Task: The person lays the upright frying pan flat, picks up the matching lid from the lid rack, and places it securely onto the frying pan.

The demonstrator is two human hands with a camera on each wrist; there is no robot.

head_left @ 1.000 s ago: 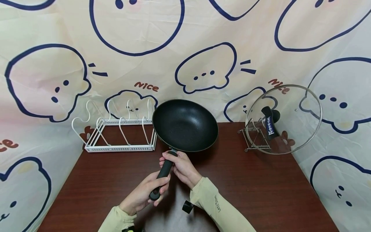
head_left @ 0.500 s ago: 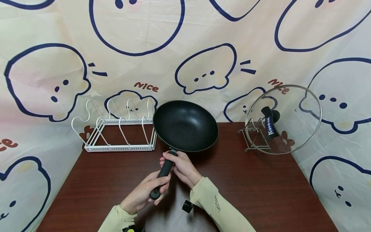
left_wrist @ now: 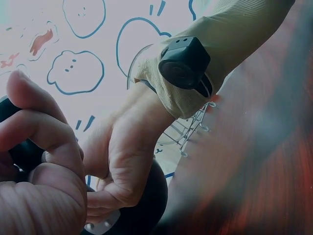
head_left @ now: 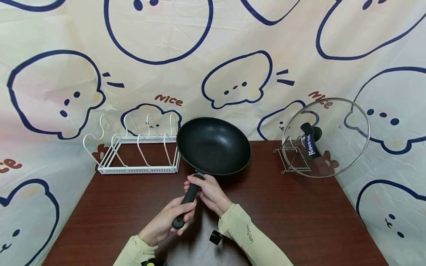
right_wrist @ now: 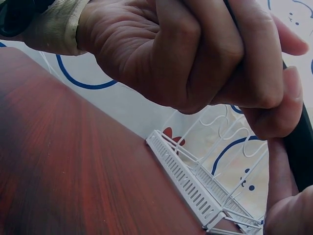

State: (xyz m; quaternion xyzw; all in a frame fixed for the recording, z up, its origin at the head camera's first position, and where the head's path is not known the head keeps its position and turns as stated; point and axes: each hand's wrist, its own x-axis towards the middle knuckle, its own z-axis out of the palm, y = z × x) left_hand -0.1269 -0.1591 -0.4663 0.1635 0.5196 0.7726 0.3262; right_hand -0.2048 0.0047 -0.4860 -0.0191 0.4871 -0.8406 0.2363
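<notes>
Both sleeves (head_left: 249,247) are pale yellow-green; dark lettering (head_left: 249,234) runs up the arm from the right cuff (head_left: 229,218), and a boxy black camera (left_wrist: 185,61) is strapped over that cuff.

Round black frying pan (head_left: 213,147): dark-coated metal by its look, smooth, with a soft sheen.
Long black pan handle (head_left: 190,194): plastic-looking, smooth, mostly matt.
Round clear lid (head_left: 342,147): see-through glass, glossy, edged with metal-looking trim.
Curved black lid handle (head_left: 310,142): smooth, plastic-looking.
Small silvery wire stand (head_left: 280,162): shiny metal.
White slotted rack (head_left: 138,170): smooth painted or coated finish.
Red-brown tabletop (head_left: 299,210): wood-grained, smooth, slightly glossy.
Cream cartoon-printed backdrop (head_left: 186,81): creased cloth.
Pale yellow-green sleeves (head_left: 254,236): matt cloth.
</notes>
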